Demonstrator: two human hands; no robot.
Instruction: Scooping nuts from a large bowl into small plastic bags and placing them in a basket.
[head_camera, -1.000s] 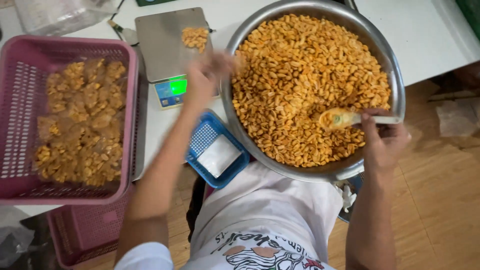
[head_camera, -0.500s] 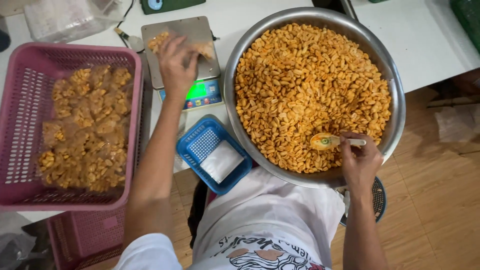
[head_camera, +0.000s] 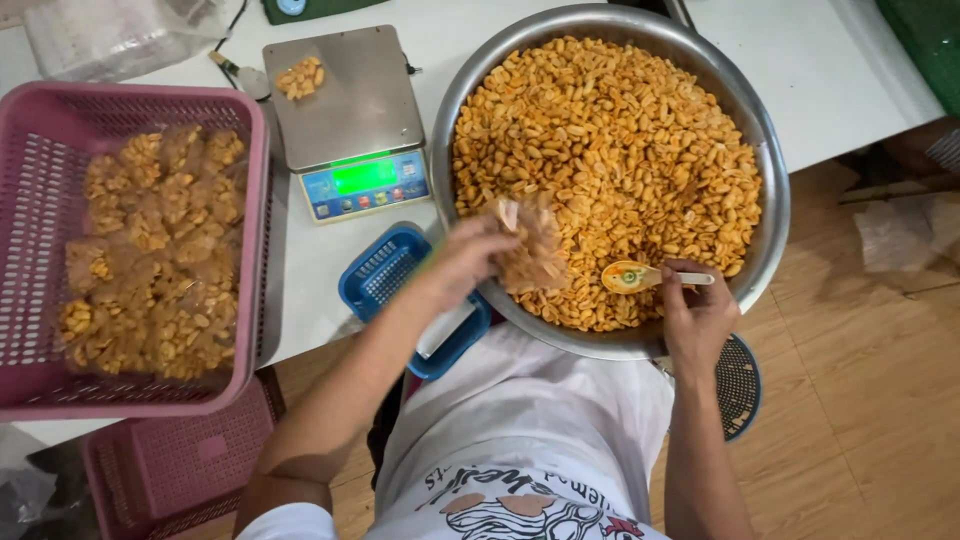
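Note:
A large steel bowl (head_camera: 768, 150) heaped with orange roasted peanuts (head_camera: 610, 140) sits in front of me. My left hand (head_camera: 462, 258) holds a small clear bag of peanuts (head_camera: 532, 250) over the bowl's near left rim. Over the bowl's near right, my right hand (head_camera: 692, 310) grips the handle of a spoon (head_camera: 640, 277) that rests on the peanuts. A digital scale (head_camera: 350, 110) with a lit green display stands left of the bowl, a small pile of peanuts (head_camera: 300, 77) on its far left corner.
A pink basket (head_camera: 250, 240) at the left holds several filled peanut bags. A small blue basket (head_camera: 385, 270) with white sheets sits by the bowl, partly under my left arm. Clear plastic bags (head_camera: 110, 35) lie at the far left. A second pink basket (head_camera: 170, 470) stands below the table.
My left hand left the scale and swung right to the bowl's near rim, now holding a clear bag. The right hand with the spoon shifted slightly left.

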